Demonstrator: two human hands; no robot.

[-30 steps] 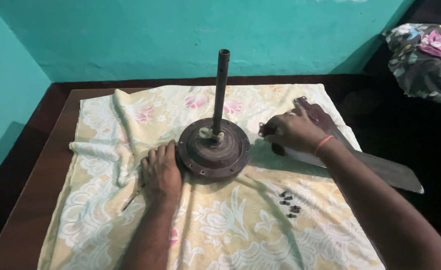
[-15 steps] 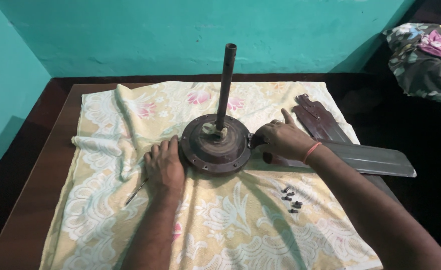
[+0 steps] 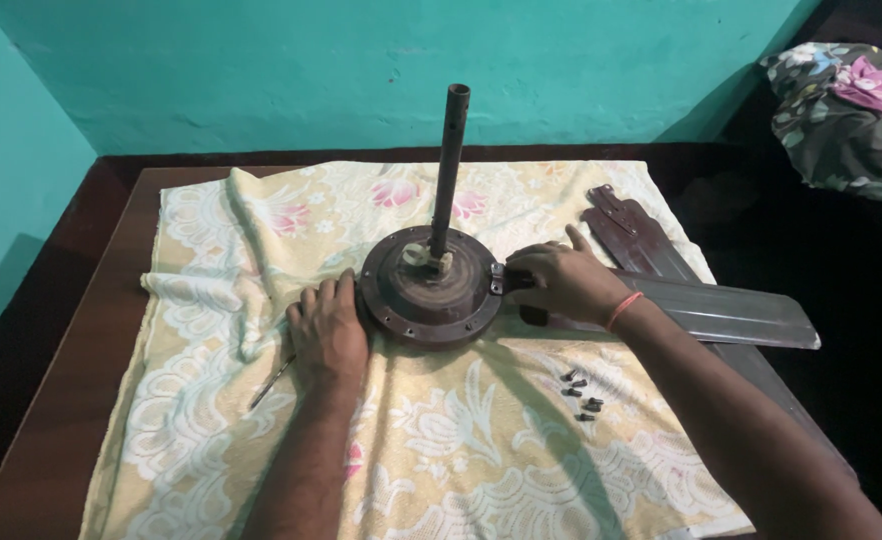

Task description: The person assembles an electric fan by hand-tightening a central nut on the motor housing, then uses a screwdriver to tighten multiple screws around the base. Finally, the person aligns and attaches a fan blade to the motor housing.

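While your left hand (image 3: 328, 330) lies flat on the towel (image 3: 441, 450), pressed against the motor's (image 3: 429, 287) left rim, your right hand (image 3: 558, 280) grips the root bracket of a blade (image 3: 721, 312) and holds it to the motor's right edge. That motor looks heavy and rigid, so brace its rim. By contrast, the blade is long, thin sheet metal, likely springy; hold it at the bracket. Loose screws (image 3: 579, 392) lie nearby.

fan motor hub (image 3: 429, 295): round, brown, flat on towel, rod upright; fan blade (image 3: 701, 312): grey, bracket apparently at hub rim
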